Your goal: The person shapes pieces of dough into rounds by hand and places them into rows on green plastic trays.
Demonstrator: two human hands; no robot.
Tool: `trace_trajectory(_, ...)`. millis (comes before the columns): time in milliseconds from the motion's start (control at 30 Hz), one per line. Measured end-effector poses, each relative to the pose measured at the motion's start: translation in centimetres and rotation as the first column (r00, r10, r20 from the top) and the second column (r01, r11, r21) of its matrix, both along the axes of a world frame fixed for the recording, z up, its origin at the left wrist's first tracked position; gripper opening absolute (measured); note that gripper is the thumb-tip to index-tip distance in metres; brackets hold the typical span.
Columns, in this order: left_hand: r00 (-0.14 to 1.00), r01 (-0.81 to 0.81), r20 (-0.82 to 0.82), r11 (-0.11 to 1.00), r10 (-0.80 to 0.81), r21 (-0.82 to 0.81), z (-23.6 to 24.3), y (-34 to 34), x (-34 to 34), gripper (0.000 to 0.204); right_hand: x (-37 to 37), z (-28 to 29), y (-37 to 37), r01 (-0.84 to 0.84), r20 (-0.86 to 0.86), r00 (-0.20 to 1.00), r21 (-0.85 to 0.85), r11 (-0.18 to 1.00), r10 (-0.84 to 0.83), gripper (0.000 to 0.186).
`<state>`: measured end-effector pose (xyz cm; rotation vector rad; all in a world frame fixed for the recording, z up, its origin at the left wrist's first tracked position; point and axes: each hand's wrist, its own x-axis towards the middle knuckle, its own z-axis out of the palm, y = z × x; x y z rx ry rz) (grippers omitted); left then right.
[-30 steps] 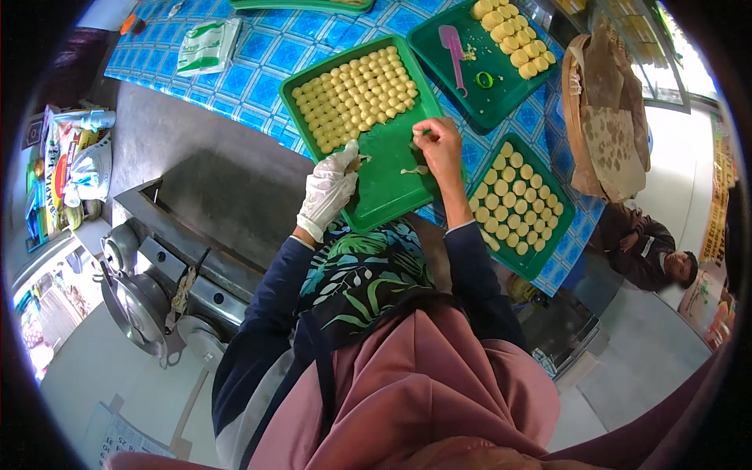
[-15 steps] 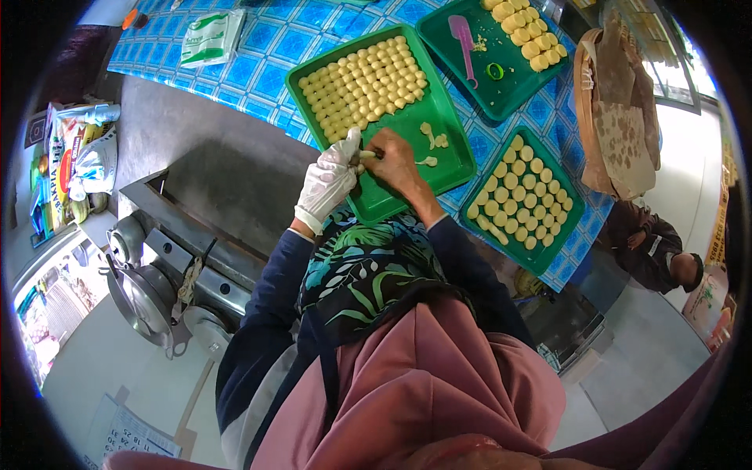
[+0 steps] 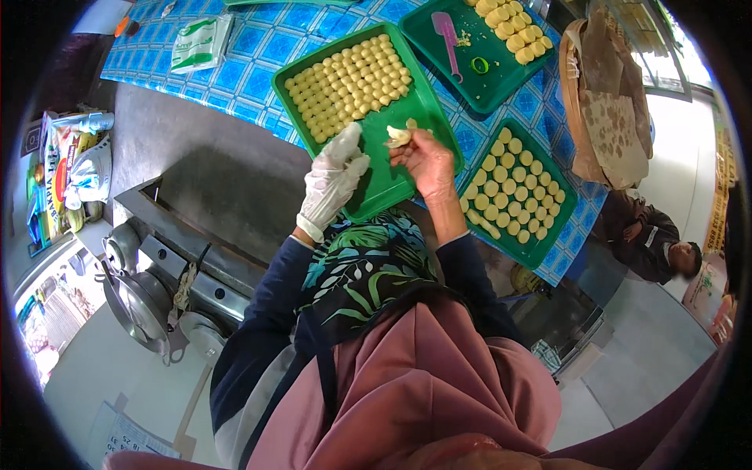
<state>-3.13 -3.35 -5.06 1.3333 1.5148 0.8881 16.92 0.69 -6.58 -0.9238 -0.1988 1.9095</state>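
Before me lies a green tray (image 3: 392, 178) with close rows of small pale-yellow dough balls (image 3: 348, 82) at its far side. My left hand (image 3: 333, 178), in a white glove, is over the tray's near left edge, beside the balls. Its thumb stands apart from its fingers and I see nothing between them; the palm side is hidden. My bare right hand (image 3: 431, 163) is raised over the tray's near right part, pinching a scrap of pale dough (image 3: 399, 137) between thumb and fingers. Another dough bit (image 3: 411, 124) shows just beyond the fingertips.
At right, a second green tray (image 3: 529, 249) holds flat dough rounds. Farther back, another tray (image 3: 489, 98) carries rounds, a pink spatula (image 3: 447, 39) and a green ring cutter (image 3: 479, 65). A woven basket (image 3: 578, 125) stands far right, a stove (image 3: 211, 286) at left. A person (image 3: 650, 247) sits at right.
My hands were together over the tray with dough between them. Now they are apart: the right has moved right with a dough scrap, and the left has its thumb away from its fingers.
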Motion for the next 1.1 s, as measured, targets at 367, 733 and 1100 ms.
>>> trace_trajectory(367,0.873,-0.404,0.268,0.912,0.408,-0.074,-0.5,-2.8,-6.8,0.036,-2.6,-3.1,2.4,-0.598,0.827,0.26,0.543,0.59,-0.498,0.026)
trace_trajectory(733,0.904,-0.352,0.209,0.926,0.374,-0.133,0.7,-4.0,-4.1,0.034,-3.4,-3.5,-1.3,-0.768,0.969,0.244,0.211,0.605,-0.028,0.014)
trace_trajectory(1100,0.88,-0.358,0.294,0.927,0.374,-0.109,0.3,-3.0,-3.6,0.031,2.7,0.4,-2.3,-0.577,0.685,0.706,0.406,0.709,0.182,0.014)
